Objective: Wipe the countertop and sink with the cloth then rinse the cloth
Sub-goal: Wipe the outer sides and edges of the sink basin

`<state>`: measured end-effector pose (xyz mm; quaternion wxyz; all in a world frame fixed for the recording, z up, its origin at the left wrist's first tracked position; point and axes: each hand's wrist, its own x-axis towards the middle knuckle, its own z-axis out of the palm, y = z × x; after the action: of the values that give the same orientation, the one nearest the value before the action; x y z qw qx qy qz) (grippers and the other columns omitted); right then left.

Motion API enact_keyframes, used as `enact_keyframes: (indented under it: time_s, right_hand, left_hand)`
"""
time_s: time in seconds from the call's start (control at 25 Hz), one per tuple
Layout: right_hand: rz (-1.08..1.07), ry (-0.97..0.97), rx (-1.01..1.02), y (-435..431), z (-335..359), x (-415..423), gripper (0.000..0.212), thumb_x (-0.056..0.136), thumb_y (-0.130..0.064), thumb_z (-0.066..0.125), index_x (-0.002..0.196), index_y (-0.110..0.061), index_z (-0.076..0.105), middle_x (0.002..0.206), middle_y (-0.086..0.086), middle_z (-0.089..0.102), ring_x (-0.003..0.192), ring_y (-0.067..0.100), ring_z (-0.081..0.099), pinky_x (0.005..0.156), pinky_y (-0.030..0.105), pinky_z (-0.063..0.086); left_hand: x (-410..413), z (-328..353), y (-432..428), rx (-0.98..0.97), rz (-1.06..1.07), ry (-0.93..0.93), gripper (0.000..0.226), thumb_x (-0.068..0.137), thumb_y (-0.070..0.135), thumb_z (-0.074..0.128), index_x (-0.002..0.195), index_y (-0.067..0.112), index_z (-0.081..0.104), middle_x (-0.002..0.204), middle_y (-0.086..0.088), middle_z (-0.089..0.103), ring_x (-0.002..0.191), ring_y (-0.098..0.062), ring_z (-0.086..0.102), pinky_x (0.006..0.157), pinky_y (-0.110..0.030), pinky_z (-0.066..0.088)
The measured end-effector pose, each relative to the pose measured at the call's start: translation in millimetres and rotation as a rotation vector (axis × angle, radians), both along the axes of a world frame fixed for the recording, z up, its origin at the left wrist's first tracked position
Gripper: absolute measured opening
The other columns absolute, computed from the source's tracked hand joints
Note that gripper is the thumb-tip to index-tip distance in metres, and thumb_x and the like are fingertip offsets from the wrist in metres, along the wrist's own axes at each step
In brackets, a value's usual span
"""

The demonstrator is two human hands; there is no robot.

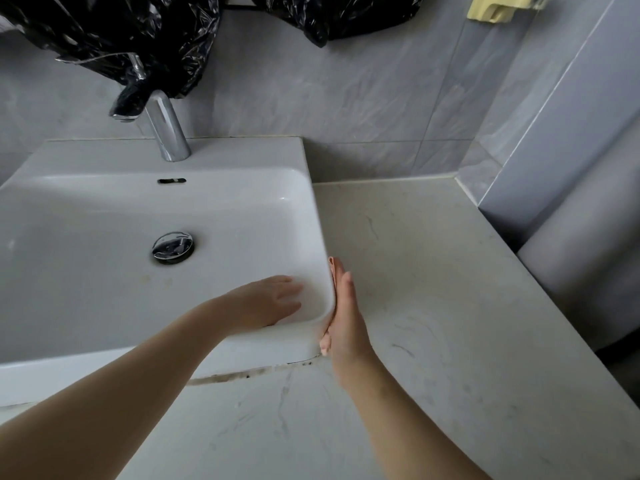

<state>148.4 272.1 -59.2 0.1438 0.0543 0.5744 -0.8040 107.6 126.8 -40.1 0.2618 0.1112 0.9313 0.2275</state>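
The white sink (104, 209) stands on a pale marbled countertop (433, 289), with a chrome drain plug (173, 247) in its basin. My left hand (266, 301) lies flat, palm down, inside the basin at its near right corner, fingers slightly apart. My right hand (343, 317) stands on edge, pressed flat against the sink's outer right side, with the thumb at the near corner. I see no cloth in either hand. A yellow cloth-like thing (498, 8) hangs on the wall at the top right.
A chrome faucet (166, 129) rises at the back of the sink. Black plastic bags (114, 39) hang over it and along the top. Grey tiled walls close off the back and right. Dark grime lines the seam (249, 372) under the sink's front edge.
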Motion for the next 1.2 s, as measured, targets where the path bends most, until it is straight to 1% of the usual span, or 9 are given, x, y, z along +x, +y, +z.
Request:
enact_keyframes:
  time_s: [0.12, 0.2, 0.28, 0.36, 0.48, 0.64, 0.92, 1.04, 1.2]
  right_hand:
    - [-0.172, -0.025, 0.057, -10.1, -4.4, 30.8, 0.046, 0.093, -0.057, 0.022, 0.135, -0.048, 0.039, 0.087, -0.02, 0.043, 0.076, 0.003, 0.044, 0.056, 0.023, 0.039]
    - [-0.276, -0.047, 0.032, -12.3, -1.4, 30.8, 0.044, 0.097, -0.052, 0.021, 0.133, -0.046, 0.044, 0.082, -0.018, 0.041, 0.065, 0.005, 0.046, 0.046, 0.025, 0.034]
    - [-0.332, -0.058, -0.028, -17.8, -1.2, 22.8, 0.045, 0.098, -0.053, 0.021, 0.134, -0.042, 0.045, 0.099, -0.014, 0.058, 0.078, 0.002, 0.059, 0.063, 0.028, 0.047]
    - [-0.352, -0.048, -0.068, -34.1, -3.5, 32.9, 0.06, 0.086, -0.07, 0.034, 0.137, -0.04, 0.043, 0.13, -0.012, 0.054, 0.111, 0.008, 0.056, 0.097, 0.038, 0.045]
    - [-0.429, -0.03, 0.027, -71.3, -4.2, 63.4, 0.109, 0.055, -0.09, 0.046, 0.142, -0.027, 0.032, 0.129, -0.009, 0.038, 0.12, 0.015, 0.046, 0.104, 0.046, 0.04]
    - [-0.505, -0.037, -0.007, -63.6, 4.9, 38.4, 0.065, 0.079, -0.077, 0.029, 0.137, -0.047, 0.032, 0.146, -0.011, 0.04, 0.131, 0.009, 0.041, 0.109, 0.035, 0.035]
    - [-0.537, 0.063, -0.01, -108.3, -3.2, 74.5, 0.107, 0.057, -0.092, 0.042, 0.147, -0.041, 0.012, 0.155, -0.016, 0.013, 0.142, 0.006, 0.018, 0.119, 0.043, 0.017]
    - [-0.597, 0.133, 0.041, -85.8, 0.5, 56.8, 0.068, 0.083, -0.07, 0.039, 0.141, -0.045, 0.013, 0.156, -0.014, 0.011, 0.14, 0.002, 0.019, 0.117, 0.034, 0.019]
    - [-0.573, 0.236, 0.205, -101.0, 2.4, 66.9, 0.052, 0.076, -0.063, 0.029, 0.127, -0.053, 0.023, 0.151, -0.009, 0.012, 0.146, 0.012, 0.007, 0.119, 0.038, 0.016]
  left_hand:
    - [10.0, 11.4, -5.0, 0.075, 0.062, -0.023, 0.038, 0.092, 0.048, 0.039, 0.11, 0.024, 0.061, 0.119, 0.008, 0.059, 0.113, -0.018, 0.052, 0.094, -0.033, 0.039]
    - [21.7, 20.8, -8.4, 0.008, 0.032, 0.006, 0.038, 0.094, 0.049, 0.035, 0.091, 0.022, 0.062, 0.084, 0.002, 0.061, 0.078, -0.015, 0.054, 0.073, -0.028, 0.04]
    - [35.8, 29.0, -14.8, -0.045, -0.01, 0.07, 0.043, 0.096, 0.049, 0.03, 0.075, 0.021, 0.055, 0.065, 0.005, 0.048, 0.063, -0.011, 0.044, 0.062, -0.025, 0.034]
    - [44.6, 33.3, -22.8, -0.047, -0.063, 0.125, 0.045, 0.096, 0.05, 0.028, 0.076, 0.016, 0.049, 0.071, -0.003, 0.054, 0.069, -0.017, 0.049, 0.069, -0.028, 0.039]
    - [49.8, 32.7, -30.9, -0.024, -0.131, 0.159, 0.043, 0.096, 0.047, 0.028, 0.096, 0.02, 0.061, 0.105, 0.0, 0.067, 0.098, -0.017, 0.057, 0.088, -0.031, 0.043]
    - [54.3, 32.3, -34.9, 0.115, -0.108, 0.368, 0.027, 0.095, 0.035, 0.043, 0.103, 0.024, 0.066, 0.096, 0.009, 0.066, 0.087, -0.01, 0.055, 0.075, -0.02, 0.041]
    - [52.5, 31.7, -44.2, 0.168, -0.183, 0.388, 0.026, 0.096, 0.028, 0.045, 0.109, 0.024, 0.067, 0.103, 0.012, 0.067, 0.087, -0.002, 0.051, 0.069, -0.002, 0.032]
    - [52.3, 32.3, -45.7, 0.182, -0.196, 0.363, 0.027, 0.096, 0.029, 0.043, 0.111, 0.025, 0.066, 0.104, 0.012, 0.067, 0.088, -0.002, 0.05, 0.069, 0.0, 0.032]
    - [54.1, 31.9, -46.0, 0.184, -0.194, 0.369, 0.027, 0.096, 0.027, 0.044, 0.112, 0.026, 0.066, 0.104, 0.011, 0.067, 0.09, -0.004, 0.054, 0.072, -0.004, 0.033]
